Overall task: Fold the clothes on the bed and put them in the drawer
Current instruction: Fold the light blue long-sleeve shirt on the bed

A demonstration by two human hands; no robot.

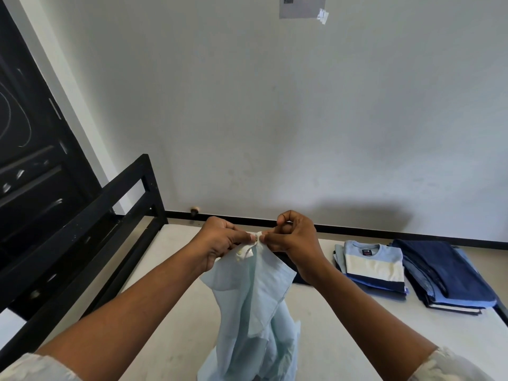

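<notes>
A pale blue button shirt [253, 303] hangs in front of me above the white mattress [343, 334], its lower part bunched on the bed. My left hand [220, 240] pinches the top of the shirt at the collar, near a small button. My right hand [294, 237] pinches the same collar edge from the other side, fingertips almost touching the left hand's. A dark garment [288, 266] lies flat on the bed behind the shirt, mostly hidden.
Two folded stacks sit at the right of the bed: one topped by a blue and cream striped T-shirt [371, 266], the other by dark blue trousers [442, 273]. A black bed frame [110, 215] runs along the left, a black door [30, 160] behind it.
</notes>
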